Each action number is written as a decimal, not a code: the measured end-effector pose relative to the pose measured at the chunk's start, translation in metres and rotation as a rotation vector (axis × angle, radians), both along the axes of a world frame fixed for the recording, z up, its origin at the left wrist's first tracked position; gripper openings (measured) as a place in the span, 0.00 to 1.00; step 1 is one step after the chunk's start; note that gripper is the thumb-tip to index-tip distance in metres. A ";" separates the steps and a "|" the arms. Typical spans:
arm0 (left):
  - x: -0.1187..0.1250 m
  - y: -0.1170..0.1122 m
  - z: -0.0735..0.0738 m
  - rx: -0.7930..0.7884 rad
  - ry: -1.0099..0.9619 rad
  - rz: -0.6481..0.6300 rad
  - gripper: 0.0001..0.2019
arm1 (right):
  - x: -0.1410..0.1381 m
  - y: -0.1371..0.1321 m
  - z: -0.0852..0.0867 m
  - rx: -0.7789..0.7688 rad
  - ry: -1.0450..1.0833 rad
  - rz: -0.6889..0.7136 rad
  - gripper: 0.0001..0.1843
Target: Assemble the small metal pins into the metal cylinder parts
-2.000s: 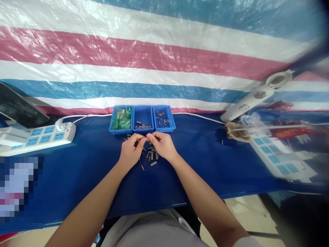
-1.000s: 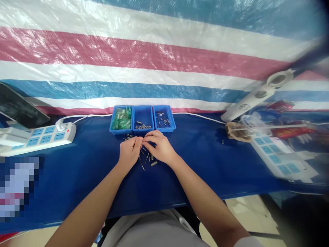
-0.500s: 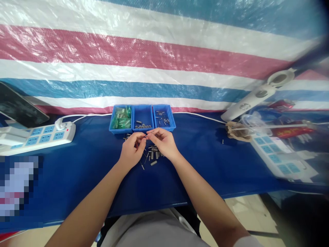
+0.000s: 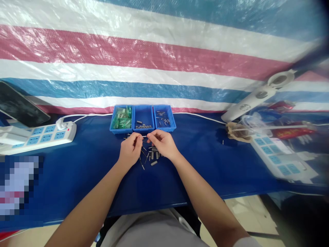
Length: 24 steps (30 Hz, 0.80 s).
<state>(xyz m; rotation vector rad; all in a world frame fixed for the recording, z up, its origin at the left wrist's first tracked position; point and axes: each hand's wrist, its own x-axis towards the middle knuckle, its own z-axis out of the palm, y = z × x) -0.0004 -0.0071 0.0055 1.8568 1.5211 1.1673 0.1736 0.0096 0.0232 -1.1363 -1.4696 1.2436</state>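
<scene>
Between my two hands a thin metal blind rivet point(image 4: 144, 136) lies level, its ends at my fingertips. My left hand point(image 4: 130, 150) is closed in a pinch at one end, and my right hand point(image 4: 164, 144) pinches the other. Below them on the blue tabletop lie loose blind rivets point(image 4: 142, 165) and several short grey metal cylinders point(image 4: 154, 163), partly covered by the hands. Just beyond stand three blue bins: the left bin point(image 4: 121, 131) with green-tinted packets, the middle bin point(image 4: 142, 110) with small round metal parts, the right bin point(image 4: 162, 129) with rivets.
White power strips stand left point(image 4: 70, 134) and right point(image 4: 295, 176). A dark-screened device point(image 4: 23, 104) leans at the far left. A white cylindrical device point(image 4: 246, 103), a brown paper bag point(image 4: 239, 132) and a small lone metal piece point(image 4: 223, 142) are on the right. A striped sheet point(image 4: 154, 51) hangs behind.
My hands have drawn slightly apart, the left one downward, so more of the rivet between them shows. The bins and loose parts stay where they were.
</scene>
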 end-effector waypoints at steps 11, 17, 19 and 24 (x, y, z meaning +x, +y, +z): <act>0.000 0.001 -0.004 -0.058 0.002 -0.021 0.14 | 0.009 0.016 0.000 -0.332 0.397 -0.334 0.24; 0.001 0.001 -0.003 -0.050 -0.003 -0.027 0.14 | 0.012 0.014 0.009 -0.156 0.364 -0.313 0.20; 0.001 0.001 -0.003 -0.047 -0.003 -0.027 0.14 | 0.006 0.003 0.024 0.005 0.304 -0.405 0.19; 0.000 0.001 -0.001 -0.041 0.020 -0.016 0.13 | -0.006 -0.061 0.106 0.384 0.266 -0.453 0.22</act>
